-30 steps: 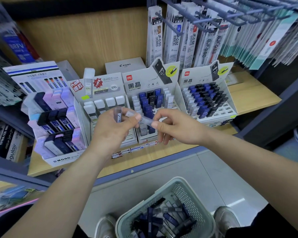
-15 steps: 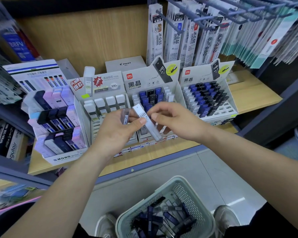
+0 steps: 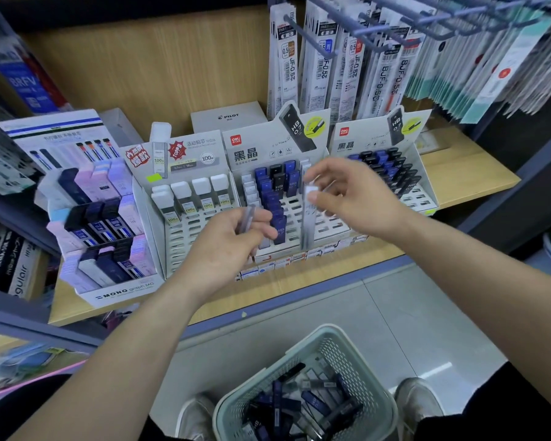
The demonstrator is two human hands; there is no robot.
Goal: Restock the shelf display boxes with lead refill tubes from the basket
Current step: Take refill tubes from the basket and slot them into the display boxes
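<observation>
My right hand (image 3: pixel 353 198) pinches the top of a white-capped lead refill tube (image 3: pixel 309 214), held upright over the slotted tray of the middle display box (image 3: pixel 318 229). My left hand (image 3: pixel 226 243) grips a grey translucent tube (image 3: pixel 248 219) in front of the white-cap display box (image 3: pixel 185 232). The middle box holds blue and black tubes (image 3: pixel 272 198) in its rear rows. Another display box (image 3: pixel 392 168) stands to the right with several dark tubes. The pale green basket (image 3: pixel 376 393) sits on the floor below, with several dark tubes (image 3: pixel 287 405) inside.
A tiered MONO box (image 3: pixel 109 281) stands at the shelf's left. Refill packs (image 3: pixel 328 71) hang on hooks above the boxes. A white Pilot box (image 3: pixel 228 117) sits behind. My shoes (image 3: pixel 417 399) flank the basket on the tiled floor.
My right hand took the white-capped tube from the left hand, turned it upright and carried it right over the middle box. The left hand stayed, still holding a tube.
</observation>
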